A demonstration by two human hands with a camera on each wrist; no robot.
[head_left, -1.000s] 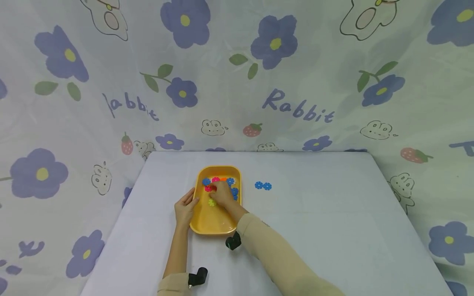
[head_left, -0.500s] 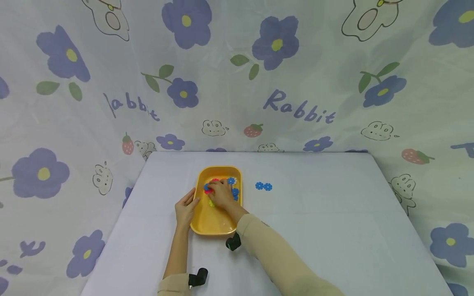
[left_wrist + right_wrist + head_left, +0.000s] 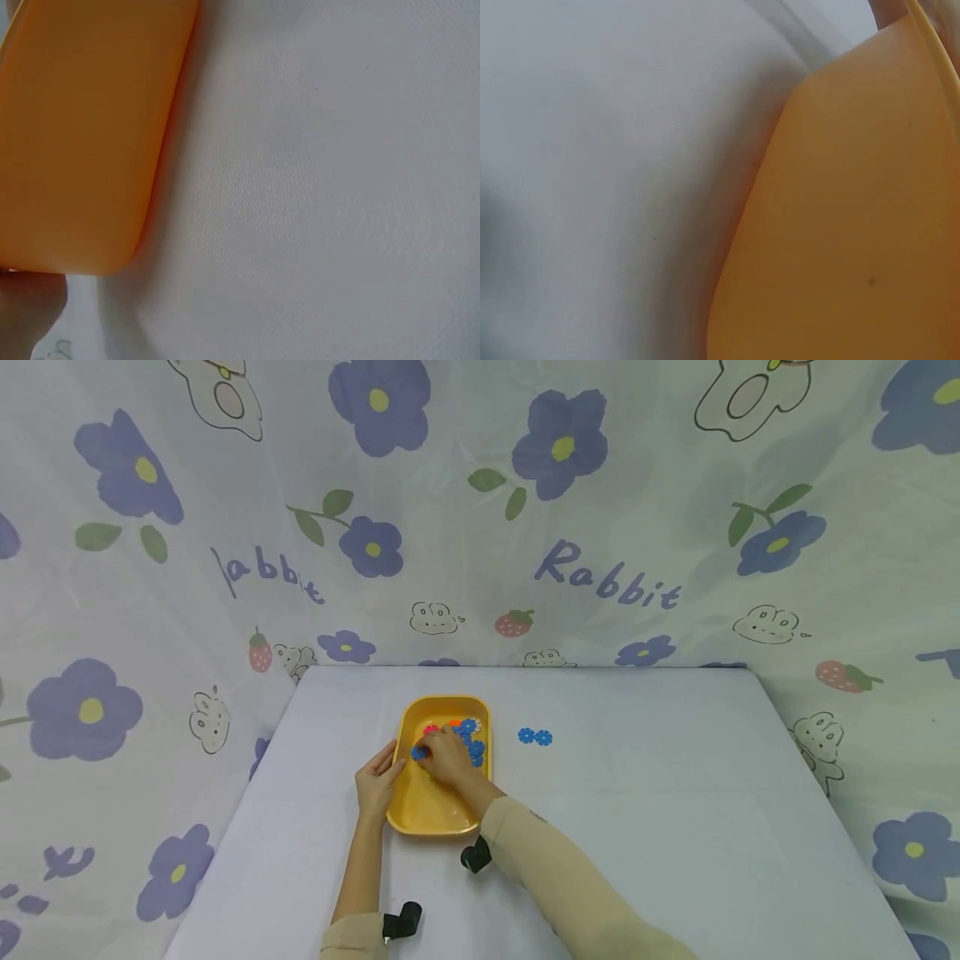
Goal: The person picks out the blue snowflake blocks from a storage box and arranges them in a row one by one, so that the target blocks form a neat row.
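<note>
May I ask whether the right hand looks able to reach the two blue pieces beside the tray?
Likely yes: past the tray's rim, nothing seems to block the right hand from the two blue pieces.

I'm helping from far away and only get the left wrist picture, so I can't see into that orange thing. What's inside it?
Observer: The head view shows the tray holds flower-shaped pieces, several of them blue.
Operator: Ooh! What's the right hand doing?
Observer: The right hand is inside the tray, pinching a blue piece near the tray's left side.
Operator: Are any flowers outside?
Observer: Yes, two blue flowers lie side by side on the table, to the right of the tray.
</note>
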